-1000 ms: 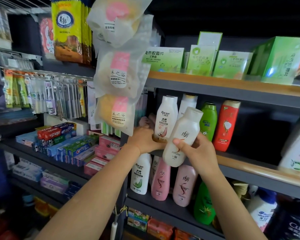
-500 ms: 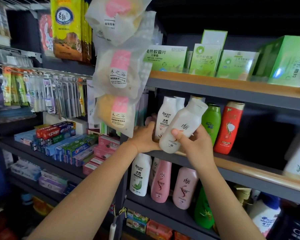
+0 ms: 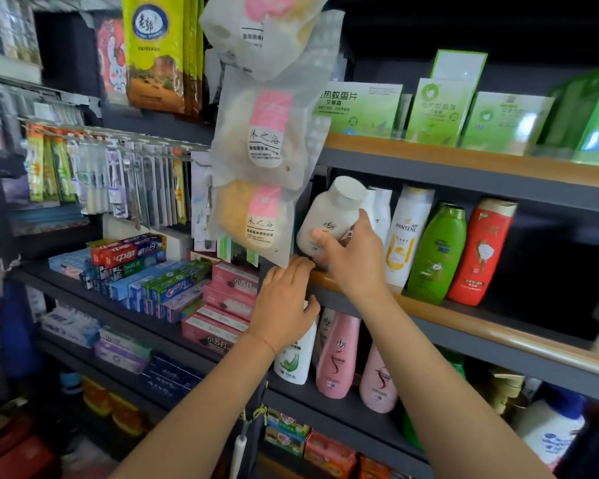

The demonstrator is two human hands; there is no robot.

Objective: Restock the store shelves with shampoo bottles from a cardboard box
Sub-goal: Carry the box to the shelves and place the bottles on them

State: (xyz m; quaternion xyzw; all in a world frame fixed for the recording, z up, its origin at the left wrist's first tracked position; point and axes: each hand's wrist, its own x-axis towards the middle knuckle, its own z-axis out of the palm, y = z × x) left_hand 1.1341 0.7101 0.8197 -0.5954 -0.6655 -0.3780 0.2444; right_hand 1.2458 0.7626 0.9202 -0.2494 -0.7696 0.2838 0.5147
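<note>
Dark metal store shelving with wood-trimmed edges fills the head view. On the middle shelf (image 3: 429, 307), at its left end, the right hand (image 3: 355, 261) grips a smooth white plastic shampoo bottle (image 3: 327, 219) low on its body, thumb across the front. Its long axis tilts, round cap up and to the right, base just above the shelf lip. The left hand (image 3: 284, 305) rests below with fingers extended, holding nothing. Just right of the held bottle stand a white Pantene bottle (image 3: 407, 233), a glossy green bottle (image 3: 436, 254) and a red one (image 3: 479, 250). Frosted sponge packets (image 3: 267, 140) hang beside the bottle's left.
</note>
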